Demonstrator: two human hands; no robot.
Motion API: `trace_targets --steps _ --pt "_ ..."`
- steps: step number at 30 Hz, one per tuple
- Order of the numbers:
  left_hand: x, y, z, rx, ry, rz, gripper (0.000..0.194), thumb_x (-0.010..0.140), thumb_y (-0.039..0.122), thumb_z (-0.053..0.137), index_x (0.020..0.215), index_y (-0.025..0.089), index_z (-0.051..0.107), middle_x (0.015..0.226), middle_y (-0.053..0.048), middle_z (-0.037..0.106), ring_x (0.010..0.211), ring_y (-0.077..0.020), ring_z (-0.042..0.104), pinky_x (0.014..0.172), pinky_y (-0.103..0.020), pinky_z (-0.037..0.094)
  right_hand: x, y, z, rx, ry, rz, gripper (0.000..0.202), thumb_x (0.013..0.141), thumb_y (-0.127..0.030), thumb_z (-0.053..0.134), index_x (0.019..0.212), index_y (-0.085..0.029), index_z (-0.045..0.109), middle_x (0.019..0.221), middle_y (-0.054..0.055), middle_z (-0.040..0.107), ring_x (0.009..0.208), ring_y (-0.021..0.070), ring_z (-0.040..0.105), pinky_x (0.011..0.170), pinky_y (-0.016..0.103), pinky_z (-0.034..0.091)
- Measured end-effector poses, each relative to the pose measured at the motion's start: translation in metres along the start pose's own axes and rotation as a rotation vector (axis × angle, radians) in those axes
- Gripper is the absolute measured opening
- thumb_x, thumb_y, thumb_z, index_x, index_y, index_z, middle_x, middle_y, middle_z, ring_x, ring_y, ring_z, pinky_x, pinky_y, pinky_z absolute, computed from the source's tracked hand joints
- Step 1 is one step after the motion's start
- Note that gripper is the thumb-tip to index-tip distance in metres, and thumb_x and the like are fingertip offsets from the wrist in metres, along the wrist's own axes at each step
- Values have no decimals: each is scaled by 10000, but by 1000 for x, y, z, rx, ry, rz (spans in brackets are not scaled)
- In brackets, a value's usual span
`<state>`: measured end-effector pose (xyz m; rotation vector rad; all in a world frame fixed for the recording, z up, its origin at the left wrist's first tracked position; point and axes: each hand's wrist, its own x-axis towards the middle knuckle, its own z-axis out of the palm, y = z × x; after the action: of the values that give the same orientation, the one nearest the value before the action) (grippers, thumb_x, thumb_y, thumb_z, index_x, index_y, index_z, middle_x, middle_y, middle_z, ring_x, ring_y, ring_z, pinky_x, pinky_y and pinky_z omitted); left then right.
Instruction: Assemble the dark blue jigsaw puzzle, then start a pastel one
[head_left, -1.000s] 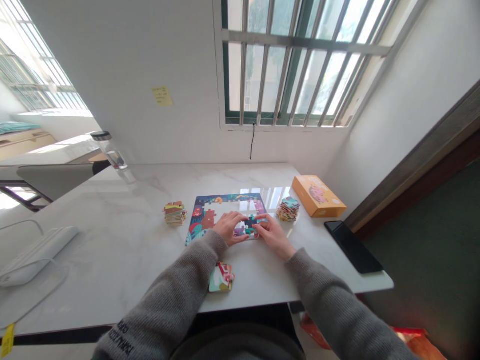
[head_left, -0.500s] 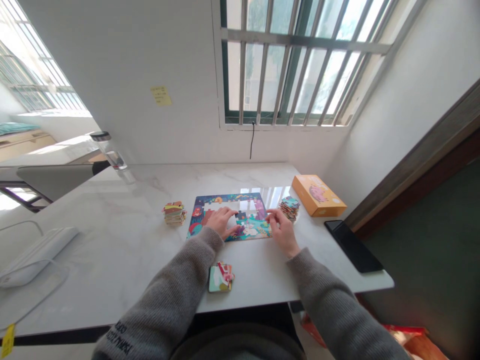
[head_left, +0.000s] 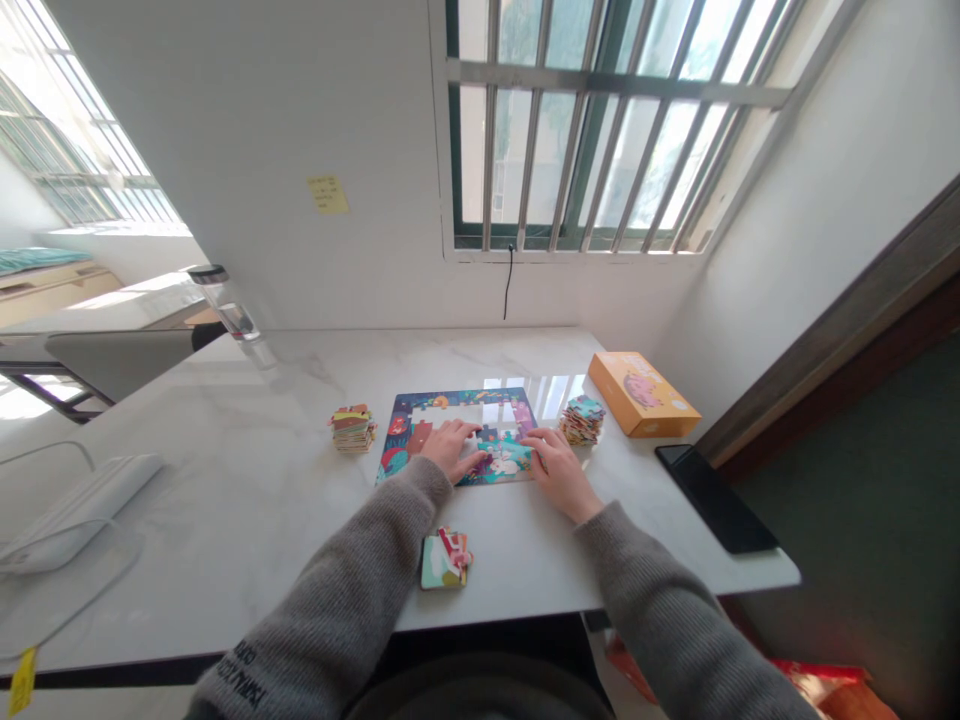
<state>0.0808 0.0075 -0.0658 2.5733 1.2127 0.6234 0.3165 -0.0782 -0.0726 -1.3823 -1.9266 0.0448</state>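
Observation:
A colourful jigsaw puzzle [head_left: 397, 432] lies on the white table, with bare gaps around its middle and upper part. My left hand [head_left: 452, 452] rests on its lower middle, thumb and fingers apart, holding nothing. On the puzzle's right part lies my right hand [head_left: 561, 470], its fingers stretched over the joined pieces; no loose piece shows in it. To the right of that hand stands a stack of puzzle pieces [head_left: 582, 420]. Another stack of pieces [head_left: 352, 430] is left of the puzzle. A smaller pile of pieces [head_left: 445, 562] sits between my forearms.
An orange box [head_left: 643, 395] stands at the back right, with a black phone [head_left: 716, 498] before it near the table's edge. At the far left are a white device with a cable [head_left: 82, 515] and a clear bottle [head_left: 234, 312]. A barred window is above.
My right hand has moved left from the puzzle's right edge onto its pieces, its fingers reaching further in. The left hand stays in place. The view has shifted slightly.

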Motion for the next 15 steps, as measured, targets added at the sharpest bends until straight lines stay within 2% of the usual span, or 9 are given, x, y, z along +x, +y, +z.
trace_targets --steps 5,10,15 --pt "10 8 -8 23 -108 -72 431 890 406 665 1265 203 606 1128 -80 673 1112 -281 577 957 -406 452 -3 2 3 -116 -139 12 307 928 -123 527 1193 -185 669 1229 125 640 1166 272 525 1046 454 450" --pt "31 8 -10 126 -211 -86 449 894 490 635 1256 225 615 1183 -86 671 1169 -311 555 938 -423 446 -3 2 0 -142 -169 -4 313 945 -143 513 1223 -173 653 1234 123 644 1157 267 523 1041 438 450" --pt "52 10 4 81 -149 -125 459 906 523 610 1264 237 609 1098 -72 693 1127 -289 568 938 -401 430 -2 1 -1 -151 -170 9 308 953 -159 514 1229 -185 649 1234 113 644 1155 260 523 1033 426 452"
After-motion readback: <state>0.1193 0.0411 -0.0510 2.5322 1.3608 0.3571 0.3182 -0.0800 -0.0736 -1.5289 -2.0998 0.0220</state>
